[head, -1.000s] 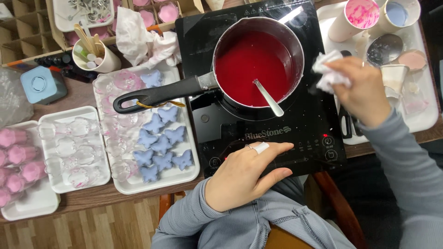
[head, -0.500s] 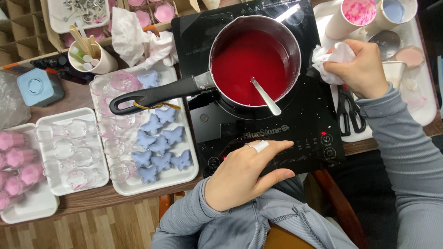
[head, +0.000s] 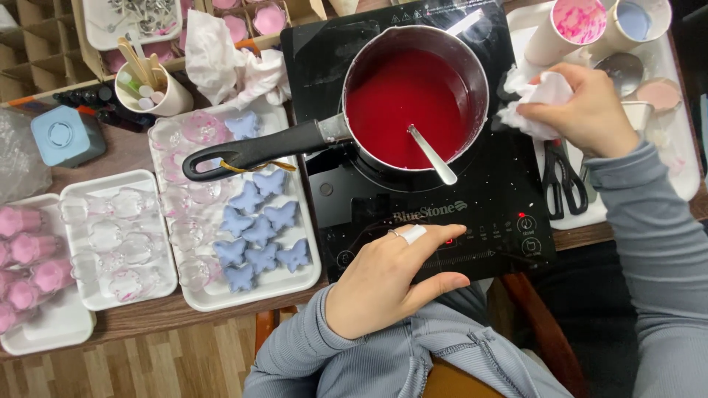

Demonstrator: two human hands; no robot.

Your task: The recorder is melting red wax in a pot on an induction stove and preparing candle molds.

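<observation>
The right hand (head: 586, 110) has its grip closed on a crumpled white paper tissue (head: 535, 99), pressed to the glossy black induction cooktop (head: 413, 206) just beside the round steel saucepan (head: 413, 96) of red liquid. One metal spoon (head: 431, 155) leans inside; the pan's black handle (head: 254, 151) points left. The left hand (head: 391, 276) lies flat, fingers apart, on the cooktop's front edge.

Count: 1 saucepan (head: 413, 96), 1 spoon (head: 434, 156), 1 induction cooktop (head: 487, 184), 1 pair of scissors (head: 564, 180), 9 blue butterfly shapes (head: 258, 228), 2 tall paper cups (head: 568, 26), 2 hands (head: 391, 280).
</observation>
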